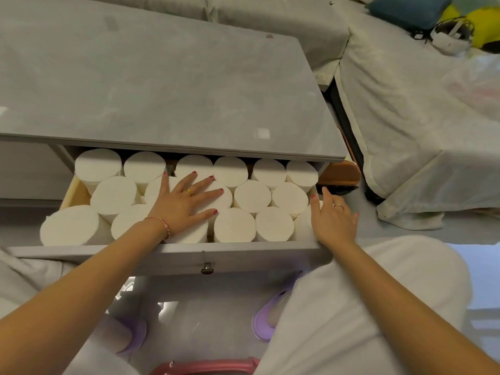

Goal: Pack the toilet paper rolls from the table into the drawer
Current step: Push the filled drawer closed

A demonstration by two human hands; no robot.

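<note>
**Open drawer, packed with upright rolls; both hands on the contents**

Drawer (173,255): pulled out from under the grey table (151,85); grey front panel with one small metal knob (207,268). Its back part runs under the table edge and is hidden, so the full depth cannot be seen. The pale wooden inner wall shows only at the left corner.

Toilet paper rolls (252,196): white, standing on end, flat tops up, packed touching in three staggered rows. The rearmost row is partly cut by the table edge. Rolls under the left hand and forearm are partly covered, so an exact count cannot be given. The near-left roll (71,226) leans outward at the drawer's left end.

Left hand (186,201): flat, fingers spread, palm down on the tops of the middle rolls; gripping nothing. Gold ring on one finger; a red-and-white cord bracelet (159,224) on the wrist.

Right hand (334,220): at the drawer's right end, fingers loosely extended against the last roll (304,226) in the near row. That roll is mostly hidden behind the hand, and whether the fingers curl round it cannot be told.

Table top: bare grey surface, no rolls on the visible part; its left side is cut off by the frame.

Surroundings: covered sofa (405,117) to the right; a white headset (450,33) lying on it, small and indistinct. A pink object (205,367) at the bottom edge, cut off, unidentifiable. Purple slippers (266,318) below, partly hidden by pale trouser legs.
</note>
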